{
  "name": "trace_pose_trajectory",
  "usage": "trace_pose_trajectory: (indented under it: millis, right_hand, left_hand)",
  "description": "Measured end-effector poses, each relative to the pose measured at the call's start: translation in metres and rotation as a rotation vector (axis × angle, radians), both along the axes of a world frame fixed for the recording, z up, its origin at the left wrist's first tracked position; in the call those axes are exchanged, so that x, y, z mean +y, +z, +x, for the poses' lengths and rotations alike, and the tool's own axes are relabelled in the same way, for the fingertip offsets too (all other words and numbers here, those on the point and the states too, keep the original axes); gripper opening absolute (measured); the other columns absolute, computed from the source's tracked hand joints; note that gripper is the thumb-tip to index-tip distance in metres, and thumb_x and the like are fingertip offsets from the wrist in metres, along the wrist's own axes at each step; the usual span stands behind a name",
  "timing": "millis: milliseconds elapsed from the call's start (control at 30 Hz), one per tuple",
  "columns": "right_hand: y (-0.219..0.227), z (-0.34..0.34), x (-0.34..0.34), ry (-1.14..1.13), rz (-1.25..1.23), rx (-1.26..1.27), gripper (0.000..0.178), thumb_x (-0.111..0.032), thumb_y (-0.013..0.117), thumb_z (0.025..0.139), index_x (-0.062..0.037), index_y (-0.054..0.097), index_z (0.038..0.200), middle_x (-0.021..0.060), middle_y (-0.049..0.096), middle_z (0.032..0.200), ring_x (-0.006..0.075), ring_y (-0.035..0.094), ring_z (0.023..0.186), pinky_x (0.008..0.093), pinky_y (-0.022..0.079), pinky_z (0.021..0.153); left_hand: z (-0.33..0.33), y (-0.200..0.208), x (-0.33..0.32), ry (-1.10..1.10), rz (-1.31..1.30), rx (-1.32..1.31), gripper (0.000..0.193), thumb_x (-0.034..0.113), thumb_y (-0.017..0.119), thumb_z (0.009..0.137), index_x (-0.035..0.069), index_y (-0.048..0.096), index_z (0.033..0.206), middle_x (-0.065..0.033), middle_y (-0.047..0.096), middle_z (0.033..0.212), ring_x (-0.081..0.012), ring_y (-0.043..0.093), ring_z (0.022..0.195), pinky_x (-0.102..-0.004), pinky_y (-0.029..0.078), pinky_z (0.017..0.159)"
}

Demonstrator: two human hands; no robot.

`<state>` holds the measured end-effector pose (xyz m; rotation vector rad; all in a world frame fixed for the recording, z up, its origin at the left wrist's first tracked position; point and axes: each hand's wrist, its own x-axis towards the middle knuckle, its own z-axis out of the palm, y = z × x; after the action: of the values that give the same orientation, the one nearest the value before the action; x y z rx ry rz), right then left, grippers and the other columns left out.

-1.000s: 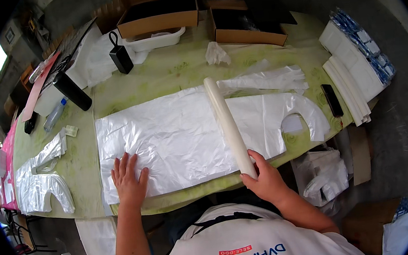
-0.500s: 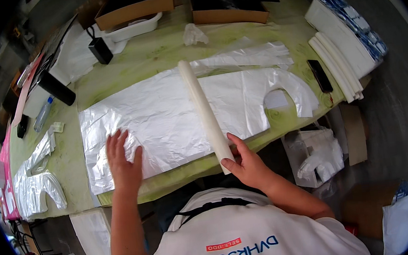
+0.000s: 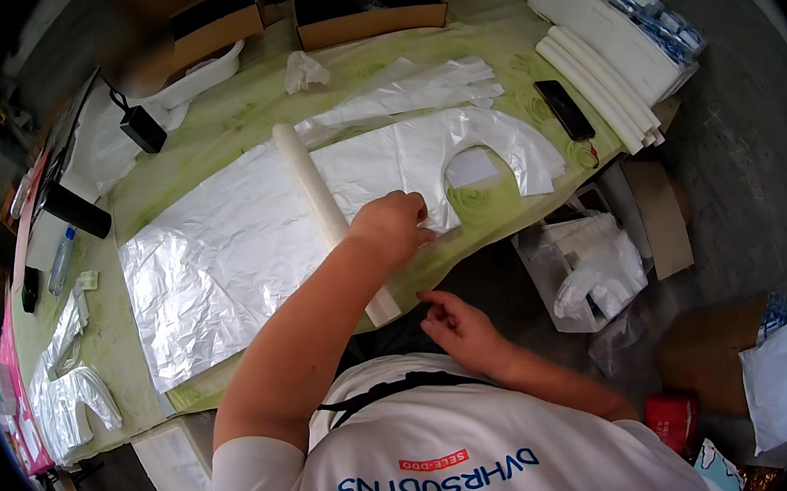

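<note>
A shiny whitish plastic sheet with a curved cut-out at its right end lies spread on the table. Across it rests a long off-white roll, its near end jutting past the table edge. My left arm reaches over the roll. My left hand is at the sheet's near edge, right of the roll, its bent fingers closed on the plastic; the fingertips are partly hidden. Off the table's edge, near my body, my right hand has its fingers loosely bent and apart, with nothing in them.
Several off-white rolls, a phone and a white box are at the right. Cartons stand at the back. A folded plastic piece, a bottle and a black cylinder are at the left.
My right hand has let go of the roll and drawn back toward my body. My left hand has crossed from the sheet's left part to the right of the roll. The view has shifted.
</note>
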<state>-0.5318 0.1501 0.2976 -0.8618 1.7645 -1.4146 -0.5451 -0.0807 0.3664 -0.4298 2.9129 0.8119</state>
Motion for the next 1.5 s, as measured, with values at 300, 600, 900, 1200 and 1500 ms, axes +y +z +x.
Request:
trace_pose_trajectory:
  millis: [300,600,900,1200,1500]
  right_hand:
    - [-0.013,-0.01,0.012,0.023,-0.029,-0.005,0.036,-0.006,0.064,0.099,-0.0018,0.057,0.134,0.001,0.058,0.097,0.0052,0.055,0.083,0.0215,0.049,0.074]
    - [0.042,-0.051,-0.022,-0.149,-0.354,0.755,0.023,-0.002,0.07,0.086,-0.0033,0.067,0.109,0.0115,0.065,0.101,0.0289,0.062,0.088,0.0381,0.051,0.079]
    - [0.028,-0.115,-0.106,-0.27,-0.246,0.731,0.035,-0.015,0.075,0.086,-0.003,0.061,0.116,0.0142,0.068,0.1,0.0324,0.065,0.093,0.041,0.052,0.085]
    - [-0.013,-0.119,-0.114,-0.409,-0.356,0.149,0.047,0.0,0.068,0.089,-0.0019,0.046,0.13,0.0059,0.068,0.087,0.0127,0.063,0.077,0.0276,0.051,0.073]
    - [-0.006,-0.123,-0.106,-0.419,-0.492,0.057,0.04,0.0,0.067,0.094,-0.002,0.046,0.128,0.0037,0.066,0.086,0.0097,0.061,0.077,0.0246,0.049,0.073]
  left_hand:
    - [0.001,0.012,-0.01,0.179,0.178,-0.052,0.024,0.023,0.063,0.091,0.008,0.073,0.108,-0.015,0.074,0.1,-0.033,0.07,0.095,-0.0414,0.055,0.085]
    - [0.012,0.014,-0.021,0.273,0.266,0.165,0.025,0.024,0.068,0.091,0.005,0.071,0.107,-0.0113,0.075,0.096,-0.0239,0.07,0.083,-0.0361,0.056,0.078]
    - [0.009,0.014,-0.016,0.227,0.176,0.141,0.023,0.023,0.067,0.092,0.007,0.072,0.107,-0.014,0.075,0.098,-0.0304,0.071,0.089,-0.0396,0.055,0.081]
    - [0.005,0.012,-0.005,0.095,0.06,0.042,0.039,0.031,0.074,0.085,0.003,0.067,0.111,-0.0169,0.072,0.11,-0.0339,0.07,0.098,-0.0408,0.056,0.087]
    - [-0.008,-0.005,0.004,0.189,-0.042,0.14,0.037,0.032,0.074,0.086,0.006,0.067,0.111,-0.0146,0.072,0.108,-0.0319,0.071,0.097,-0.0406,0.056,0.086]
